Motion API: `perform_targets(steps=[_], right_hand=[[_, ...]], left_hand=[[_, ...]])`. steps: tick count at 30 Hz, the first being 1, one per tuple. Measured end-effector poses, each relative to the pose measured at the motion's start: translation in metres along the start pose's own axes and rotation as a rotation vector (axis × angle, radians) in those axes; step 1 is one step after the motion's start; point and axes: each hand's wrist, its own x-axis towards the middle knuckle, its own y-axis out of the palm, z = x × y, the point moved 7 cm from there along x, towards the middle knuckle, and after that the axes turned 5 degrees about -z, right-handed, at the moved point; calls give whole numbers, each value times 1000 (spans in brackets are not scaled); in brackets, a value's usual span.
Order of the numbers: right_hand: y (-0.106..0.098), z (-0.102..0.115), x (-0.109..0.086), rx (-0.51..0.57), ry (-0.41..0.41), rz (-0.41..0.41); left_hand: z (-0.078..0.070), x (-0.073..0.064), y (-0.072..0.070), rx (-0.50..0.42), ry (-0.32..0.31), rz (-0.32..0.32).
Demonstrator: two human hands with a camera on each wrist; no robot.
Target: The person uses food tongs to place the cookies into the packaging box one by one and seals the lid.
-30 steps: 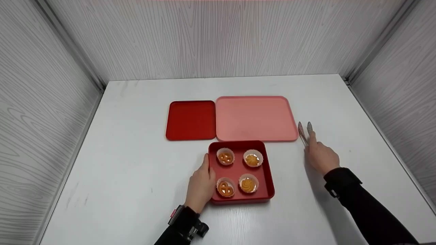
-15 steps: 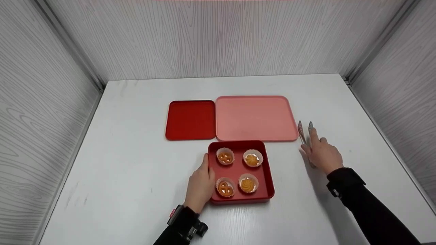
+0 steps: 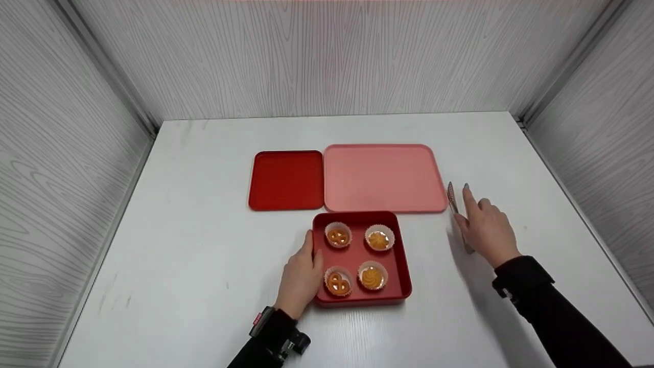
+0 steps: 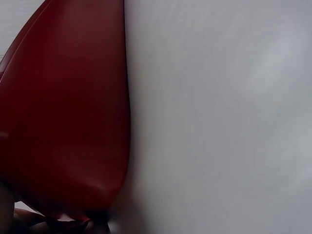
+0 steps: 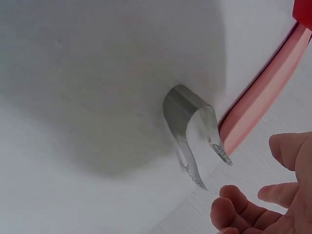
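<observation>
My left hand (image 3: 299, 281) holds the left wall of a square red box (image 3: 353, 255), with the thumb at its rim. Inside stand several white paper cups; the two on the left hold a small pretzel (image 3: 337, 236) each, the two on the right a piped cookie (image 3: 372, 278) each. The box's outer wall (image 4: 68, 107) fills the left of the left wrist view. Over metal tongs (image 3: 451, 197) hovers my right hand (image 3: 488, 230), fingers spread, partly hiding them. In the right wrist view the tongs (image 5: 183, 109) lie on the table, apart from the right hand's fingers (image 5: 239, 209).
Behind the box, a small dark red tray (image 3: 287, 180) and a larger pink tray (image 3: 383, 179) lie side by side, touching. The tongs' tip is beside the pink tray's right front corner. Grey wood-grain panels (image 3: 327, 61) enclose the white table (image 3: 204, 245) at back and sides.
My right hand has let go of the tongs, its fingers spreading as it moves slightly right; the tongs stay beside the pink tray. My left hand and the box have stayed put.
</observation>
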Motion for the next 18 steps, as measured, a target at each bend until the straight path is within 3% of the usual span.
perform_targets(steps=[7, 14, 18], right_hand=[[-7, 10, -1, -6, -17, -8], [-7, 12, 0, 13, 2, 35], [-8, 12, 0, 22, 14, 53]], left_hand=[[0, 2, -2, -18, -23, 7], [-2, 7, -7, -60, -80, 27], [0, 16, -17, -66, -79, -8]])
